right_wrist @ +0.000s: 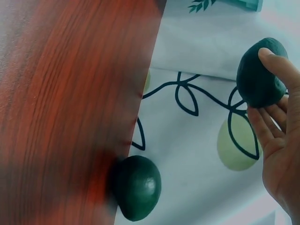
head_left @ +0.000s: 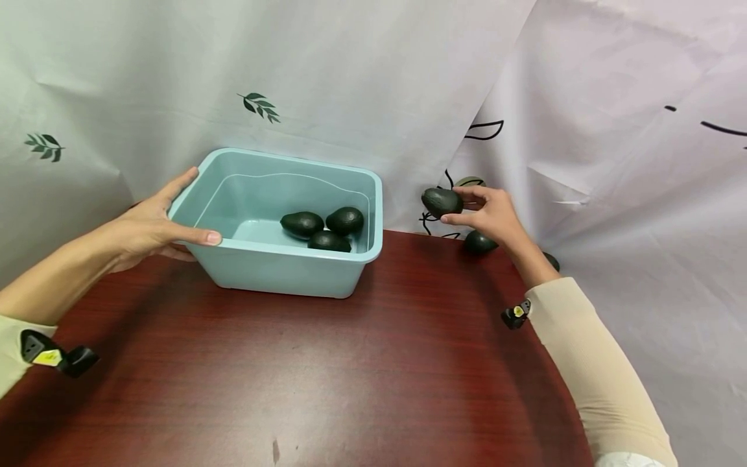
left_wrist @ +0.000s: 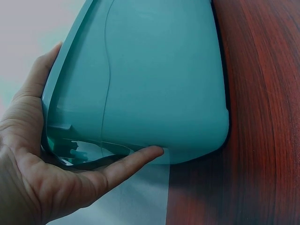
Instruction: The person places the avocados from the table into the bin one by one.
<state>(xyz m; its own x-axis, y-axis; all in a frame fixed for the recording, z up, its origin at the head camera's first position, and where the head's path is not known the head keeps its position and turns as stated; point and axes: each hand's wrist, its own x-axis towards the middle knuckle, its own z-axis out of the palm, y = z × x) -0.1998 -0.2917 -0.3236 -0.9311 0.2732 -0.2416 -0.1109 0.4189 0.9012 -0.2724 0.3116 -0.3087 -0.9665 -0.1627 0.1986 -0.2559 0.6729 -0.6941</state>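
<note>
A light blue plastic tub [head_left: 280, 269] stands on the table with three dark green avocados [head_left: 301, 224] inside, grouped toward its right end. My left hand [head_left: 146, 227] grips the tub's left end, thumb along the front rim and the other fingers spread round the left side. In the left wrist view, the thumb presses the tub's wall [left_wrist: 159, 84]. To the right of the tub, my right hand [head_left: 487, 211] holds up another avocado [head_left: 441, 202], pinched between thumb and fingertips. The right wrist view shows this avocado [right_wrist: 261, 72] raised off the table.
Below my right hand, an avocado [head_left: 480, 242] lies at the table's back edge. Another avocado [head_left: 551, 261] is partly hidden behind the right forearm. A pale patterned cloth [head_left: 350, 78] hangs behind the reddish-brown wooden table [head_left: 327, 370].
</note>
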